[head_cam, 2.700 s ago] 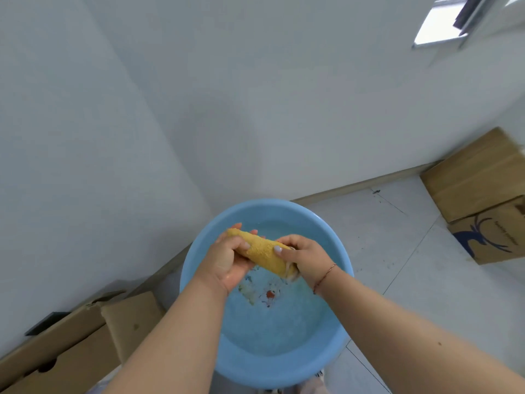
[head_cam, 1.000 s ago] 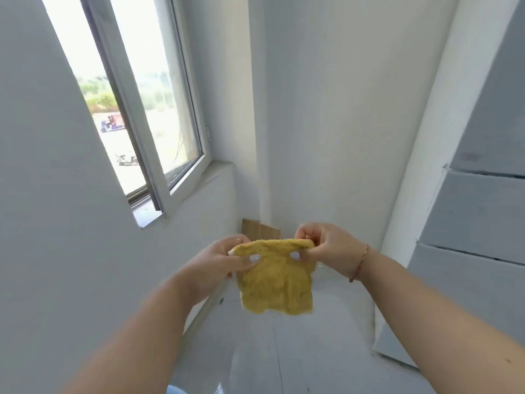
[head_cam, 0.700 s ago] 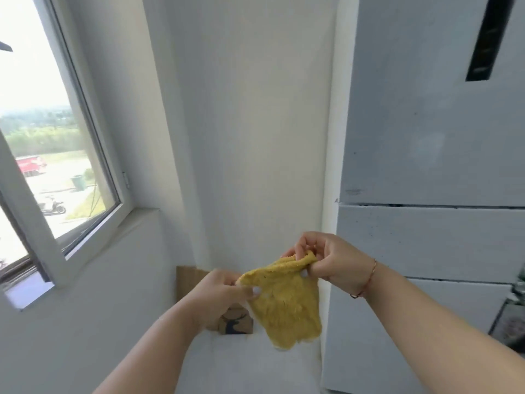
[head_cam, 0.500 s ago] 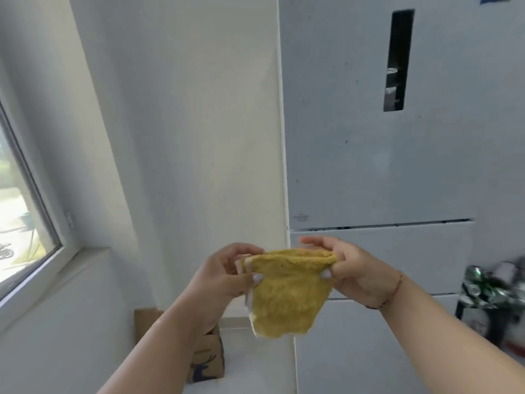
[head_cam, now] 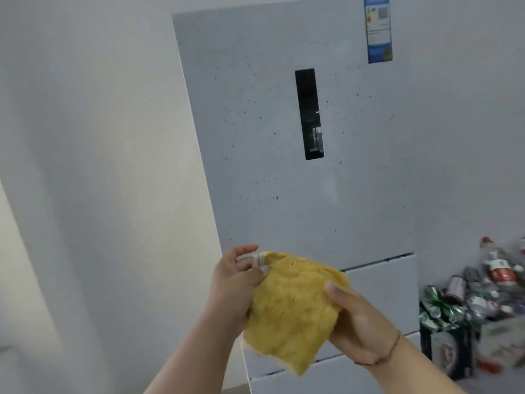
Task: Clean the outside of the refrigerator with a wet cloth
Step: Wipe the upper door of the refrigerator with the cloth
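A pale grey refrigerator [head_cam: 255,166] stands in front of me, its upper door dotted with small dark specks around a black vertical panel [head_cam: 309,113]. A yellow cloth [head_cam: 292,308] is spread out in front of the lower part of that door. My left hand [head_cam: 235,282] pinches the cloth's upper left corner. My right hand [head_cam: 355,322] holds its right side from beneath, thumb lying on top. The cloth hangs short of the door; I cannot tell how far.
A blue and white label [head_cam: 378,28] sticks to the refrigerator's top right corner. Right of the refrigerator, a blurred heap of bottles and cans [head_cam: 477,294] fills a dark box. A white wall [head_cam: 99,166] runs along the left.
I wrung the cloth over a blue basin, then turned right past a window to face the refrigerator. The cloth is now unfolded, and my right hand has shifted under its right side.
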Available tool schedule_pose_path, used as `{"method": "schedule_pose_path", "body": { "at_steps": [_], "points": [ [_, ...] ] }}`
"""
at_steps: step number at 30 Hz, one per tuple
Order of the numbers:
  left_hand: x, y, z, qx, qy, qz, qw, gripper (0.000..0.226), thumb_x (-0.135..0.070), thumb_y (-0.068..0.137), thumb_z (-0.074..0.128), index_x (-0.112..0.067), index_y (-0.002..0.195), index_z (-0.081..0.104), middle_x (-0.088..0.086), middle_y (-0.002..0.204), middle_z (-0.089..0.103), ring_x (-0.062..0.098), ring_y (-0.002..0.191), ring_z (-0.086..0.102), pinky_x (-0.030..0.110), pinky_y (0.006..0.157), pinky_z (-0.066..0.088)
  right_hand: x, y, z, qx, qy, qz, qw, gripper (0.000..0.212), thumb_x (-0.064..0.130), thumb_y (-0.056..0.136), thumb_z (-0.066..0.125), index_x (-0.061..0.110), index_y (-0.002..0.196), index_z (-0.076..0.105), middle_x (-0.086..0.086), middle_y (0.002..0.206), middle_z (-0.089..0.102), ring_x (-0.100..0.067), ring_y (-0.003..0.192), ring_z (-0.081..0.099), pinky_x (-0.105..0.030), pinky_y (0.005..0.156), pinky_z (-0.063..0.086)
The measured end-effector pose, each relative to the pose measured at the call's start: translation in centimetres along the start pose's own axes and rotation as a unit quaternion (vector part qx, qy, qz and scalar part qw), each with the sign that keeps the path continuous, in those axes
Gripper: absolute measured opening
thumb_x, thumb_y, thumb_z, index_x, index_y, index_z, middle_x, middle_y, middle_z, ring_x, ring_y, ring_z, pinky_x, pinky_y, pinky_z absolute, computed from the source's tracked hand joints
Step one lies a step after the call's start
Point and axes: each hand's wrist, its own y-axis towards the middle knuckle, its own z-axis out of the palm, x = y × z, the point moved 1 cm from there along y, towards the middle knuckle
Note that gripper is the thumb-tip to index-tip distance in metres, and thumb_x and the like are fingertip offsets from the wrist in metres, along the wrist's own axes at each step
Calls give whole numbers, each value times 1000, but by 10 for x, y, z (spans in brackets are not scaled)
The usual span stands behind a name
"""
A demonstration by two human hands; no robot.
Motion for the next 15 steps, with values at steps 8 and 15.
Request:
{"method": "schedule_pose_path", "body": {
  "at_steps": [8, 15],
  "points": [
    [-18, 67, 13, 49, 41, 60, 996, 30, 1, 85, 69, -14, 109, 60, 1, 70, 71, 16, 63, 67, 30, 58, 52, 39, 46, -22, -77, -13, -51, 996, 80, 25, 39, 94, -1, 110, 68, -29, 120, 61, -44, 107, 62, -50, 81, 55],
    [-70, 127, -3, -50, 132, 261, 955, 15, -21, 94, 60, -34, 100, 63, -12, 100, 67, -6, 88, 60, 17, 76, 45, 94, 96, -37, -51, 6, -259, 964, 70, 63, 96, 6, 15, 145, -4, -14, 157, 10, -29, 146, 7, -50, 115, 2]
  ]
}}
